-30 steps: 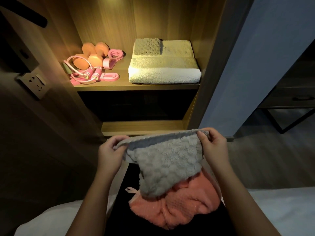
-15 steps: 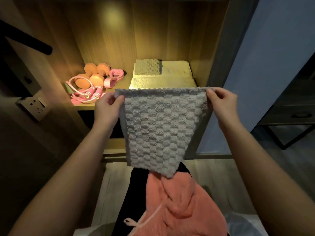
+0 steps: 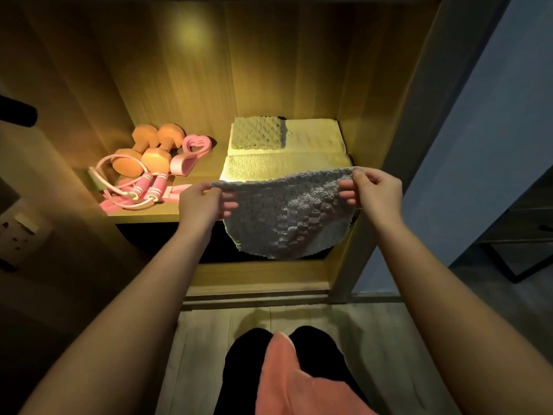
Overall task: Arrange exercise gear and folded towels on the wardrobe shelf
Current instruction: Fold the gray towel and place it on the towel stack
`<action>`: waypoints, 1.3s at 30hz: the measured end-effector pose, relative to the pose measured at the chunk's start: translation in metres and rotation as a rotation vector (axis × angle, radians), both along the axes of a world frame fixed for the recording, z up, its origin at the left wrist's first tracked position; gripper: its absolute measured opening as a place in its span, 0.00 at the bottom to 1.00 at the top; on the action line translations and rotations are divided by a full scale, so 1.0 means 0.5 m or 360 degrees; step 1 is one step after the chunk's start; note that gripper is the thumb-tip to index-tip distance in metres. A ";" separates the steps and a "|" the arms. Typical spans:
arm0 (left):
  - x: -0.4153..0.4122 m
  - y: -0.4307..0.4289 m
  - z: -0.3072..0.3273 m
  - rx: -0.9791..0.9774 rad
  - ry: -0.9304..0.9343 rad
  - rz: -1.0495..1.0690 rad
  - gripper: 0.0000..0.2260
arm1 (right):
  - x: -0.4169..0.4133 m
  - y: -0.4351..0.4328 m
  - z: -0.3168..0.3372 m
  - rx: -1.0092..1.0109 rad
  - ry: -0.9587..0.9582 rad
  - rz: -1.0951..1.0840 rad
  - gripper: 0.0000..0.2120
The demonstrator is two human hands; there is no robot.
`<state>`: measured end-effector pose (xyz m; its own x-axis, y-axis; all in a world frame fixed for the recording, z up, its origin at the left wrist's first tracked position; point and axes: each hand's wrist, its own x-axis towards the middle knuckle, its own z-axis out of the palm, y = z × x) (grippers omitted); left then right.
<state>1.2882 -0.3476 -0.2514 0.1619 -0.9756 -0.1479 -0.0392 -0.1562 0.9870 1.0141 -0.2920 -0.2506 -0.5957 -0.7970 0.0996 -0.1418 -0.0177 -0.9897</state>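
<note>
A pink cloth (image 3: 287, 381) lies on my lap, closest to me, over my black legs (image 3: 245, 354). Under them is the wood floor (image 3: 197, 339).

My arms reach out to the wardrobe. My left hand (image 3: 200, 205) pinches the top left corner of the gray towel (image 3: 287, 217). My right hand (image 3: 377, 190) pinches the top right corner. The towel is in the air between my hands, right in front of the shelf (image 3: 143, 215) edge. Its bottom hangs down over the dark gap under the shelf.

Just behind it, on the right side of the shelf, is a stack (image 3: 299, 157) of folded pale towels. A small folded cloth (image 3: 257, 133) sits on the back left of the stack.

On the left side of the shelf a pink jump rope (image 3: 140, 190) lies at the front. Two orange dumbbells (image 3: 149, 151) lie behind it. A pink band (image 3: 191, 154) lies just beside the dumbbells.
</note>
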 end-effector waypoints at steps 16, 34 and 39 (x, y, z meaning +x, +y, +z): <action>-0.157 -0.247 -0.107 -0.0330 -0.1056 0.0017 0.23 | 0.027 -0.292 -0.107 0.0493 0.0672 0.0129 0.16; -0.106 -0.298 -0.170 -0.0438 -0.2245 -0.0482 0.28 | 0.004 -0.312 -0.184 0.1109 0.1912 0.0407 0.33; -0.058 -0.257 -0.174 -0.0498 -0.2021 -0.0313 0.23 | -0.020 -0.269 -0.182 0.1092 0.1927 0.0183 0.30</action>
